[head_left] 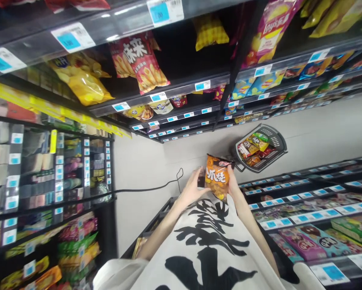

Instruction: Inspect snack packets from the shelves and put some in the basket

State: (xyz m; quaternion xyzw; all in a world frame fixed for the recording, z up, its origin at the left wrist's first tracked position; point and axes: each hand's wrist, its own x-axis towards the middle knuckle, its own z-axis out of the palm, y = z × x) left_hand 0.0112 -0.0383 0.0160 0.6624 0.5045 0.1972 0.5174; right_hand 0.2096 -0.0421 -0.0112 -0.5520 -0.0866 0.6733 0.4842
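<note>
Snack packet (218, 177): glossy orange, black-topped, bold white lettering; held before the white shirt (214, 249)
Left hand (195, 186), right hand (233, 183): grip pinching its sides
Basket (273, 137): dark slotted plastic, on pale floor (141, 161)

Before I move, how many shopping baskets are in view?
1: the dark basket is on the floor, right of the orange snack bag in the picture. Others may be hidden behind the shelves.

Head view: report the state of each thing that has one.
Orange snack bag, held, no opening visible
Left hand, on the bag's left side
Right hand, gripping its right side
Basket, on the floor, partly filled with snack bags
Black cord, bent at its right end
</note>
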